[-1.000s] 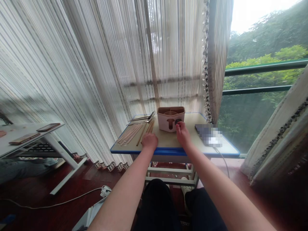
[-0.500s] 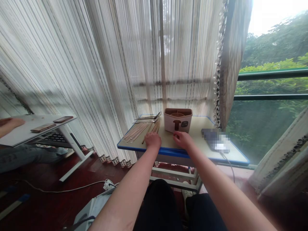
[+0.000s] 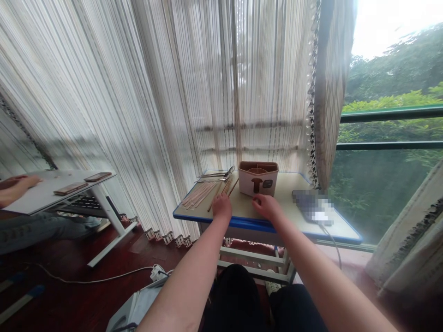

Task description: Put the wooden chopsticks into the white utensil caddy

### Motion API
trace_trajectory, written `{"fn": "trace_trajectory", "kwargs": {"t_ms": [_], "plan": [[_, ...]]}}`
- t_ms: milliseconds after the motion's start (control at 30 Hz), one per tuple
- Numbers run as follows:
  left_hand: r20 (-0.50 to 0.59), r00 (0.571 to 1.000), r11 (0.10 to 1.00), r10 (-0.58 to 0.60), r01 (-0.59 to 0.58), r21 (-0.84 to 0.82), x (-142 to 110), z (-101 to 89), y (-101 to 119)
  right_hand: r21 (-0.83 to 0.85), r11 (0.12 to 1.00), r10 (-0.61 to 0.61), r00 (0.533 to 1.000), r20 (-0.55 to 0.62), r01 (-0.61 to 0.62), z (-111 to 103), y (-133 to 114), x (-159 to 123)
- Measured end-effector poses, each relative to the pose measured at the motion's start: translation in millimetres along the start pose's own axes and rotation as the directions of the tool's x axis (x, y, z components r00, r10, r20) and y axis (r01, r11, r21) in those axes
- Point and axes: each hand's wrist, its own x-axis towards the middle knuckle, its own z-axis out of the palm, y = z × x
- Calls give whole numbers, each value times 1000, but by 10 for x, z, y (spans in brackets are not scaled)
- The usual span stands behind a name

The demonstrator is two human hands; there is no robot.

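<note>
My left hand (image 3: 222,205) is closed at the near end of a bundle of brown chopsticks (image 3: 226,186); one stick points out to the right from the fingers. The fingertips are partly hidden behind the hand. My right hand (image 3: 267,206) rests with curled fingers at the table's front, just before the lower edge of a white and brown utensil holder (image 3: 249,183); nothing shows in it. The holder stands upright and has compartments inside. Left of the chopsticks lie several thin pale sticks (image 3: 199,194), and metal cutlery (image 3: 226,175) lies behind them.
The table (image 3: 290,210) has a blue edge. A blurred-out object (image 3: 313,207) with a cable lies on its right side. Curtains (image 3: 155,92) hang behind. To the left, another person's hand (image 3: 20,186) rests over a white table (image 3: 48,196).
The view has shifted slightly, so the table sits lower and further right. One chopstick now leans away from the bundle at my left hand. My right hand stays by the holder.
</note>
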Motion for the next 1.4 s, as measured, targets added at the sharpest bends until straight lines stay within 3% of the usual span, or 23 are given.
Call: {"fn": "trace_trajectory", "kwargs": {"t_ms": [267, 500, 733, 867, 1067, 1200, 1400], "plan": [[-221, 968, 993, -119, 114, -35, -44, -21, -7, -41, 999, -12, 1000, 20, 13, 9, -26, 3], [-331, 934, 984, 136, -166, -63, -63, 12, -15, -71, 997, -35, 995, -92, 29, 61, 5, 14], [-373, 897, 954, 236, -287, -85, -49, 63, -54, -154, 983, -142, 940, -309, 98, 64, -31, -36], [-381, 877, 942, 292, -332, -42, -52, 52, -41, -255, 954, -225, 941, -253, 159, 116, -34, -18], [-343, 846, 892, 408, -449, -47, -75, -1, 1, -329, 942, -138, 972, -190, 69, 158, 10, -1], [-357, 851, 896, 385, -437, -77, -80, -9, 10, -360, 927, -171, 971, -166, 102, 115, -15, -25], [-428, 878, 943, 216, -302, -142, -57, 10, 1, -369, 920, -226, 945, -235, 128, 63, -39, -20]]}}
